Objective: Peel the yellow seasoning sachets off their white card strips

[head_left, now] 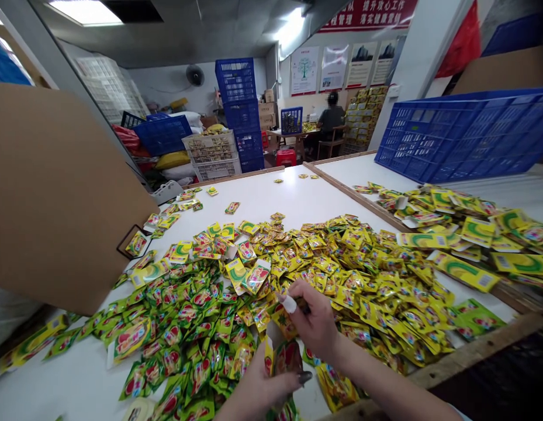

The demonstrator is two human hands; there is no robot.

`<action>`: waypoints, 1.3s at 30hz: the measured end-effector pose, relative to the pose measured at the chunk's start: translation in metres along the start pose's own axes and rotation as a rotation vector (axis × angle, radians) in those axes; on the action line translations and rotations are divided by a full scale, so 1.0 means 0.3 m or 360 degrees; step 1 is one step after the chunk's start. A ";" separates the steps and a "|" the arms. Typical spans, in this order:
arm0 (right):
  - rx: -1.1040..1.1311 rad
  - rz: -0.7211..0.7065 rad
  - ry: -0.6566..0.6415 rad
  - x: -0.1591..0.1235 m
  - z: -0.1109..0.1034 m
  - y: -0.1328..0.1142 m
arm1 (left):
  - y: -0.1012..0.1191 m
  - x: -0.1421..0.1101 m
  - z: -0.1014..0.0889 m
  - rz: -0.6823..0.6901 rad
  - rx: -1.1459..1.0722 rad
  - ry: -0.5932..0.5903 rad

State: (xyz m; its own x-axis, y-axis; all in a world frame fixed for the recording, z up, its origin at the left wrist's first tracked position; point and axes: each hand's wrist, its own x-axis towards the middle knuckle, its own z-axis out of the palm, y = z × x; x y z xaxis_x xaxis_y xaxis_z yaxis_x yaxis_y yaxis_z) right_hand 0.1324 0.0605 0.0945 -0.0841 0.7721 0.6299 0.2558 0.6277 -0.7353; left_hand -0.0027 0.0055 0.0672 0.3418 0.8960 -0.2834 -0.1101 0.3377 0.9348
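In the head view, my left hand (265, 383) is closed round a small open carton (268, 354) near the front of the table. A red watermelon print shows between its thumb and fingers; whether it belongs to the carton or to a packet I cannot tell. My right hand (317, 324), with a white wrap on one digit, pinches a yellow packet (285, 323) at the carton's mouth. To the left spreads a heap of green packets (196, 327). Yellow packets (363, 280) are piled behind and to the right. Two flat cartons (256, 276) rest on the heap just beyond my hands.
A wooden strip (354, 199) divides the white table (258, 199). On the right lie flat yellow cartons (477, 231) before a blue crate (455, 137). A large cardboard sheet (56, 193) stands at the left. Farther back, a person (331, 120) sits near stacked blue crates (240, 111).
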 end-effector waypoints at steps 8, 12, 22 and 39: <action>0.0062 0.0207 -0.0902 0.000 -0.096 -0.090 | 0.055 0.026 -0.044 0.0214 0.0279 -0.0003; -0.0046 0.0192 -0.0965 -0.023 -0.111 -0.080 | 0.075 0.025 -0.037 0.0345 0.0484 -0.0096; 0.0111 -0.0072 0.0297 0.002 -0.018 -0.041 | 0.108 0.007 0.071 0.0037 0.0227 -0.0213; -0.0700 -0.0300 -0.1166 0.032 -0.118 -0.071 | 0.036 0.037 0.025 -0.0105 0.0209 -0.0107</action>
State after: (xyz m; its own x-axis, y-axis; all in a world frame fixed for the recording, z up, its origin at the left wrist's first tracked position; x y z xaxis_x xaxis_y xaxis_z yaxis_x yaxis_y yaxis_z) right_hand 0.1602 0.0510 0.1249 -0.7217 0.6234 0.3008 0.5108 0.7729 -0.3765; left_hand 0.0068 0.0169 0.0757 0.4062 0.8505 -0.3343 0.0362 0.3506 0.9358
